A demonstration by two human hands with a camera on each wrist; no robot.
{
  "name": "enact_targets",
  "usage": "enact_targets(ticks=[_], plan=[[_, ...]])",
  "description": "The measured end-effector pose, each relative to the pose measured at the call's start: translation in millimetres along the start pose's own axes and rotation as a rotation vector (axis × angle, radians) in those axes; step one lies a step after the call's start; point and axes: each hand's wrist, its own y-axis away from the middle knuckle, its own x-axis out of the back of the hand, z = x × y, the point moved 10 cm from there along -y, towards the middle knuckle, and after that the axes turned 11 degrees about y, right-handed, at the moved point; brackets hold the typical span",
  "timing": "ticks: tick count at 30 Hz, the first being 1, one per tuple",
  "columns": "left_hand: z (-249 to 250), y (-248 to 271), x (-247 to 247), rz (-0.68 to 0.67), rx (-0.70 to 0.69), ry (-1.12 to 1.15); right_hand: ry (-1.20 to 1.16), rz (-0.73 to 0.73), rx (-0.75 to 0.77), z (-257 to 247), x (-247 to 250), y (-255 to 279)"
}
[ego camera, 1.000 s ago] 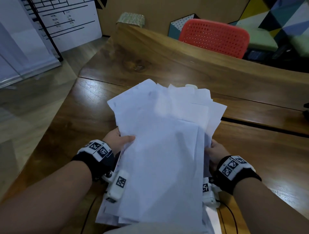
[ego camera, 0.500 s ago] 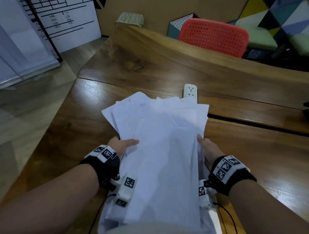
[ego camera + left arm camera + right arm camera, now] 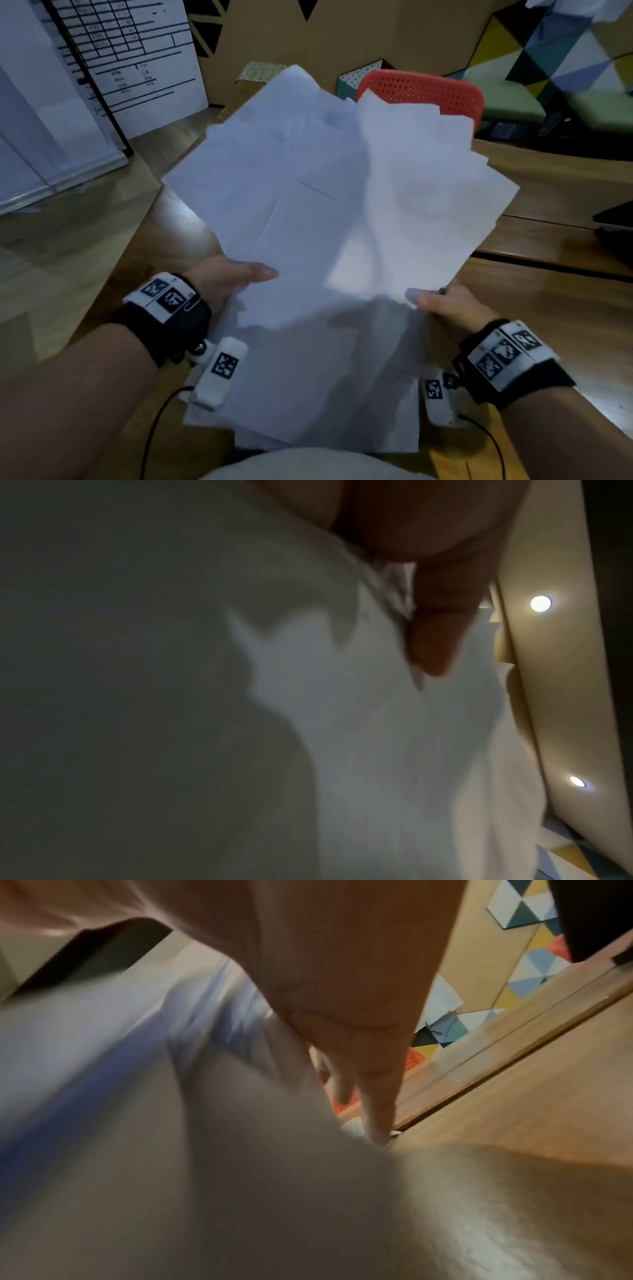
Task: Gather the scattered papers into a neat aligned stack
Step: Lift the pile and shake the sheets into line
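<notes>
A loose, fanned bundle of white papers [image 3: 329, 222] is lifted off the wooden table [image 3: 555, 308], its far edges splayed and uneven. My left hand [image 3: 229, 277] grips the bundle's left side, thumb lying on top. My right hand [image 3: 442, 305] grips the right side, thumb on top and fingers beneath. In the left wrist view a finger [image 3: 435, 631] lies against the papers [image 3: 359, 737]. From the right wrist the fingers [image 3: 373, 1069] run under the blurred sheets [image 3: 205, 1123]. The table beneath the sheets is hidden.
A red perforated chair [image 3: 428, 92] stands behind the far side of the table. A seam [image 3: 548, 263] runs across the tabletop on the right. A dark object [image 3: 616, 219] sits at the right edge. Floor and a white board [image 3: 120, 68] lie to the left.
Both hands have raised the papers from the table toward the camera; the far edges now fan out wider and cover the white power strip that was seen before.
</notes>
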Motion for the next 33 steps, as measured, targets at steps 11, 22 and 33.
enact_targets(ticks=[11,22,33], plan=[[79,53,-47,0.441,-0.514,-0.349,-0.032,0.537,0.075,-70,15,25],[87,87,-38,0.461,-0.571,-0.257,-0.185,0.483,0.454,-125,2,73],[111,82,-27,0.371,-0.571,-0.308,-0.085,0.356,0.321,-127,28,63]])
